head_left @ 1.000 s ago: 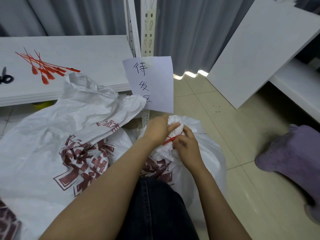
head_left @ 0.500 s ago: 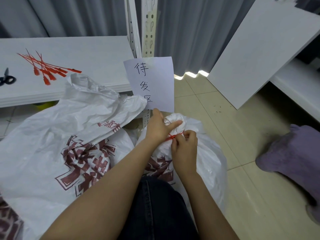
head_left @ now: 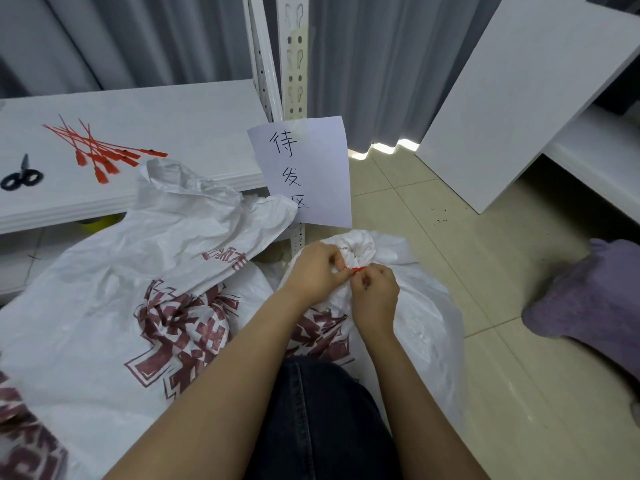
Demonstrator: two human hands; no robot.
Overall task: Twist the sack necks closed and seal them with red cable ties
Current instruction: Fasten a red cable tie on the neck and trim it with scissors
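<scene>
The person's two hands are working close together, fingertips almost touching, at the top of a white woven sack that is standing on the floor just beyond a dark-trousered knee. The left hand is curling round the twisted neck, with its forefinger reaching to the red cable tie that is circling the neck just under the bunched top. The right hand is pinching that tie from the near side; only a short piece of red is showing between the fingers. To the left, a second sack with dark red print is lying slumped, its mouth hanging open and crumpled against the edge of a low white shelf. A loose bundle of spare cable ties is lying on that shelf, with black scissors near its left end. A handwritten paper sign is hanging on the slotted rack post just beyond the hands. A white board is leaning at far right, and purple fabric is lying on the tiled floor.
</scene>
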